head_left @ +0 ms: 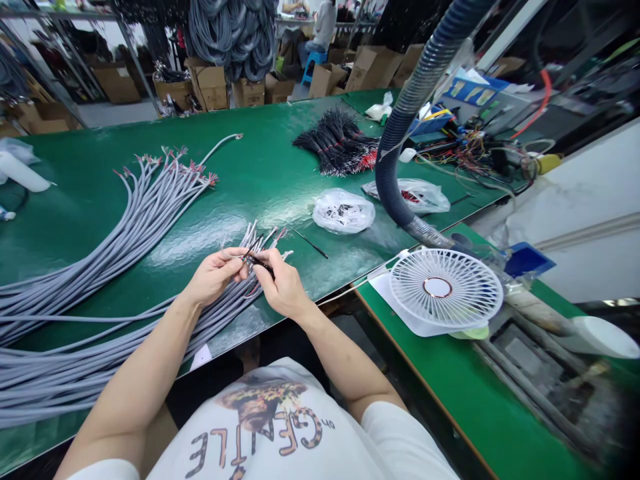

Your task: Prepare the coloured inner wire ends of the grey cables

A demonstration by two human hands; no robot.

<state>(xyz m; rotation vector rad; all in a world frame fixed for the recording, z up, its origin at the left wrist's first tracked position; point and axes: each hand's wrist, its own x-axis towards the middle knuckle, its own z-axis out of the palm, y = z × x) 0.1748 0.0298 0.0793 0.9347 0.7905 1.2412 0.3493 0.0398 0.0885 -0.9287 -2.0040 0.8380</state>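
My left hand [215,277] and my right hand [283,283] meet above the green mat [265,167] of the workbench. Both pinch the stripped ends of a bunch of grey sheathed cables [255,250], with a small dark part [259,262] between my fingers. The exact hold is partly hidden by my fingers. The cables trail back under my wrists towards the near bench edge. A second bundle of grey cables [135,213] lies to the left, its red-tipped ends pointing to the far side.
A bundle of black wires [337,143], plastic bags of small parts [343,211], and a thin black tool [311,245] lie beyond my hands. A ribbed hose [400,140] rises at right. A white fan [445,291] sits on a lower green bench. Cardboard boxes and a seated person are further back.
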